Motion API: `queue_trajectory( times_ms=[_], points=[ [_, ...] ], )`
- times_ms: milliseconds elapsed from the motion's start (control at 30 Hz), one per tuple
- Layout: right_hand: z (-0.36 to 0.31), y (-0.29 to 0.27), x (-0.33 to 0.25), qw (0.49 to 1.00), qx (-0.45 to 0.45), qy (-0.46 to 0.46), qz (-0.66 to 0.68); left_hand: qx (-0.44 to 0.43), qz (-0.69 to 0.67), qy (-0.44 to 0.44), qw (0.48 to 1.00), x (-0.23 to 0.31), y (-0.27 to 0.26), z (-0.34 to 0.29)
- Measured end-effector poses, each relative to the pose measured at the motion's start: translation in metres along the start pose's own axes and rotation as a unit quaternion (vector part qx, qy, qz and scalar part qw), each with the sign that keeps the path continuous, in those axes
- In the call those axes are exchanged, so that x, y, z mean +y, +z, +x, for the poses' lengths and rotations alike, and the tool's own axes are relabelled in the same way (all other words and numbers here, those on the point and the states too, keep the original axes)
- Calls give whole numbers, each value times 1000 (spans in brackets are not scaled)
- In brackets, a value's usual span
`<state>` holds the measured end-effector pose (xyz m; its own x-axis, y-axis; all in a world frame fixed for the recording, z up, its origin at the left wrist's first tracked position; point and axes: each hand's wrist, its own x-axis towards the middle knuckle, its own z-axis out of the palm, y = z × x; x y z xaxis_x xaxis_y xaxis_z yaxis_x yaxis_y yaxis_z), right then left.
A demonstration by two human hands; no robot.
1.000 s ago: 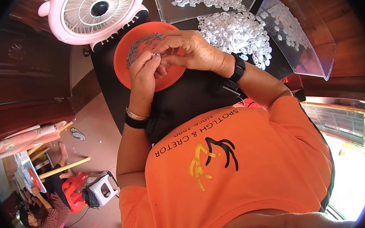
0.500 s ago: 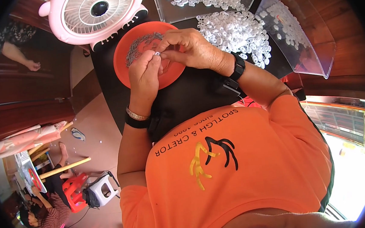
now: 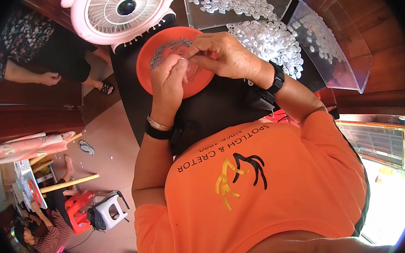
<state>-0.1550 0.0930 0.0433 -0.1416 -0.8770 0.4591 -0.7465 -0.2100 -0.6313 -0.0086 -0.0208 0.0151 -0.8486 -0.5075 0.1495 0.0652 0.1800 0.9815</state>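
Observation:
Over the red basin (image 3: 145,74), my two hands meet fingertip to fingertip. My left hand (image 3: 168,79) is closed, its thumb and forefinger pinching a small white plastic piece (image 3: 184,59). My right hand (image 3: 229,57) is pinched at that same piece; whatever lies between its fingertips is too small to make out. Thin grey metal pins (image 3: 161,56) lie heaped in the basin, partly hidden by my hands. Just beyond my right hand, a large pile of white oval plastic pieces with holes (image 3: 272,42) rests on the black table (image 3: 128,92).
A pink fan (image 3: 126,9) stands behind the basin. Two clear trays, one at the back (image 3: 232,22) and one at the right (image 3: 346,74), hold more white pieces. At the left, a person's hand (image 3: 50,78) hangs near the table; another person (image 3: 54,233) sits farther off by stools (image 3: 109,212).
The whole view has shifted, so the table things appear farther right and lower. The person at the left has come further into view. My hands stay together over the basin.

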Motion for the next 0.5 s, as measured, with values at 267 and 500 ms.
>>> queue_trajectory(
  times_ms=[267, 500],
  points=[
    [39, 10, 24, 973, -100, 15, -206, 140, -148, 12, 979, -2, -16, 5],
    [52, 40, 41, 945, -193, 37, -261, 163, -197, 8, 967, -6, -15, 10]
  ],
)
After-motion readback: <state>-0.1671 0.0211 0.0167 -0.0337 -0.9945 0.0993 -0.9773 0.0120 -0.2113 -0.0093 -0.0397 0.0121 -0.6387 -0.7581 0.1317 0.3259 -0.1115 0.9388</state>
